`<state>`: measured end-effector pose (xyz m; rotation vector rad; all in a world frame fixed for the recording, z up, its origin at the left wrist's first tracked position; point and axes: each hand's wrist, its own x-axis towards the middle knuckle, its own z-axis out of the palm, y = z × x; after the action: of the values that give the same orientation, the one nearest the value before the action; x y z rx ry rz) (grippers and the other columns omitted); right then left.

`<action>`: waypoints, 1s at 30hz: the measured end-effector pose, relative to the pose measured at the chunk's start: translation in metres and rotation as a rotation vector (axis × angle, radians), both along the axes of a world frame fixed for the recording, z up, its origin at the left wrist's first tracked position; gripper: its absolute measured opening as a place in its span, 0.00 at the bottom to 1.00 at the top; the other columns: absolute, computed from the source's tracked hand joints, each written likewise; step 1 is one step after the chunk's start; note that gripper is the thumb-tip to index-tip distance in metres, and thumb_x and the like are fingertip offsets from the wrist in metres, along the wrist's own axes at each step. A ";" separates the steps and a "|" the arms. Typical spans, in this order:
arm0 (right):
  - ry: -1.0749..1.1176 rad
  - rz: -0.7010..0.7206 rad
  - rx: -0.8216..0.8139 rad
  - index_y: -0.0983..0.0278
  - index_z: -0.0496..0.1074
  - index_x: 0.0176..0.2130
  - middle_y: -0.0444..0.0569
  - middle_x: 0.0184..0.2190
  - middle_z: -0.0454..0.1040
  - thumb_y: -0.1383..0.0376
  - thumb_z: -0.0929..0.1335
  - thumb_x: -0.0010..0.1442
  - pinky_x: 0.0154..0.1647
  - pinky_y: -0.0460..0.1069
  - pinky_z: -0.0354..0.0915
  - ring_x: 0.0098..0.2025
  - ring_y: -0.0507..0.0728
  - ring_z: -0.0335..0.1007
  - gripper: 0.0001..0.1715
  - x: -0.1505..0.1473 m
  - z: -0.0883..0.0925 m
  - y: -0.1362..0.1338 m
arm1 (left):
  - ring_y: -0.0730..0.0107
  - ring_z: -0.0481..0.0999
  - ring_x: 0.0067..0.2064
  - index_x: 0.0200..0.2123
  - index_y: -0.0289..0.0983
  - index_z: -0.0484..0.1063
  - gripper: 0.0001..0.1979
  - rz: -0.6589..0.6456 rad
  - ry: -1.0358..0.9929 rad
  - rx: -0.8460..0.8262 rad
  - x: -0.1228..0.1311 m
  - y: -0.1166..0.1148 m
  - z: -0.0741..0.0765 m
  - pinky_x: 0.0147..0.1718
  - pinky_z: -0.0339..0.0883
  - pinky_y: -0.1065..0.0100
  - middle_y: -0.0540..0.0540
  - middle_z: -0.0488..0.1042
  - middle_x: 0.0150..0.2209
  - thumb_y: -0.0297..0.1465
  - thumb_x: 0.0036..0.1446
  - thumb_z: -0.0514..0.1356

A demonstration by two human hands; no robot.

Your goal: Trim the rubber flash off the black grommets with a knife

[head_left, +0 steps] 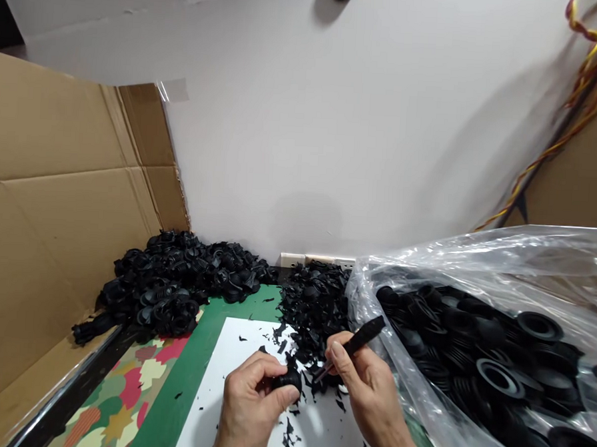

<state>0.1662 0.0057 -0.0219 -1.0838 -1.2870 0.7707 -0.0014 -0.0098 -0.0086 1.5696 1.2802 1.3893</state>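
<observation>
1. At far left we see a cardboard panel (57,144) standing upright, with a heap of black ribbed parts (175,284) near its far end.
2. Next, a patterned sheet (133,381) lies beside a green mat (177,384); on the mat is white paper (220,373) strewn with black shreds.
3. Over the paper, our left hand (252,398) pinches a small black part (289,381). The part sits at the fingertips, between thumb and bent forefinger, on the side facing our other hand.
4. Just beyond, a mound of black scraps (317,304) spreads toward us.
5. Our right hand (365,380) grips a tool (367,335) like a pen, its dark handle slanting up and right. The thin tip points down toward the part; we cannot tell whether they touch.
6. At far right, a clear bag (477,249) holds many black round pieces (500,377).
</observation>
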 end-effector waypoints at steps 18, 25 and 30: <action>0.069 0.189 0.149 0.61 0.76 0.31 0.46 0.26 0.74 0.59 0.70 0.55 0.28 0.46 0.65 0.28 0.54 0.69 0.08 -0.016 0.007 -0.012 | 0.70 0.68 0.25 0.23 0.36 0.75 0.04 -0.035 0.126 0.019 -0.003 -0.002 -0.004 0.23 0.60 0.71 0.49 0.70 0.24 0.29 0.47 0.65; 0.004 0.256 0.104 0.63 0.75 0.31 0.47 0.26 0.73 0.60 0.69 0.56 0.28 0.47 0.66 0.28 0.55 0.70 0.08 -0.012 0.005 -0.010 | 0.70 0.68 0.24 0.23 0.36 0.74 0.03 -0.017 0.219 0.096 -0.002 -0.002 -0.002 0.22 0.60 0.72 0.48 0.71 0.24 0.26 0.47 0.64; 0.166 0.275 -0.047 0.64 0.74 0.30 0.47 0.23 0.73 0.56 0.70 0.54 0.27 0.47 0.65 0.25 0.55 0.70 0.13 -0.017 0.002 -0.011 | 0.69 0.72 0.26 0.25 0.36 0.73 0.05 -0.021 0.335 0.197 -0.005 -0.001 -0.008 0.24 0.63 0.72 0.47 0.72 0.26 0.21 0.47 0.62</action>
<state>0.1493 -0.0055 -0.0200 -0.8689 -1.2946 1.0793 -0.0064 -0.0107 -0.0168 2.0114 1.3432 1.3094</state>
